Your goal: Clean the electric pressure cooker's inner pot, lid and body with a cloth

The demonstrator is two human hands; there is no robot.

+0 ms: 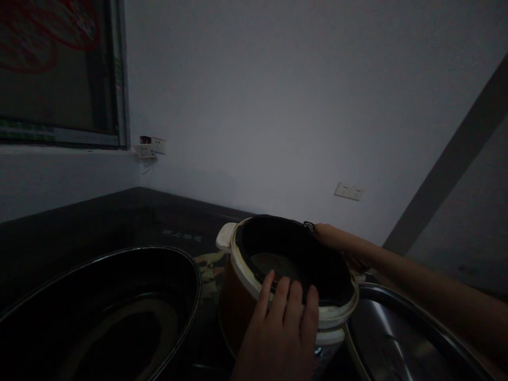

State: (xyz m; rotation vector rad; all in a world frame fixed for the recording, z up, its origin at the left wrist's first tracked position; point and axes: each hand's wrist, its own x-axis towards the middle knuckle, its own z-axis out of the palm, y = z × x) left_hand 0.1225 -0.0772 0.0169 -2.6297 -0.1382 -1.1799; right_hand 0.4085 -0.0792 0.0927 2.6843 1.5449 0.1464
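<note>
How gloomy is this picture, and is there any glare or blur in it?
Head view: dim overall, the dark pan at left and the inside of the cooker sinking into near-black; head view: a pale streak of glare on the shiny metal surface at right; head view: no strong blur on the left hand.

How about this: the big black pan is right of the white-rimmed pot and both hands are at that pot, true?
Not quite: the big black pan is left of the white-rimmed pot, as the head view shows. The left hand and right hand are both at that pot.
</note>
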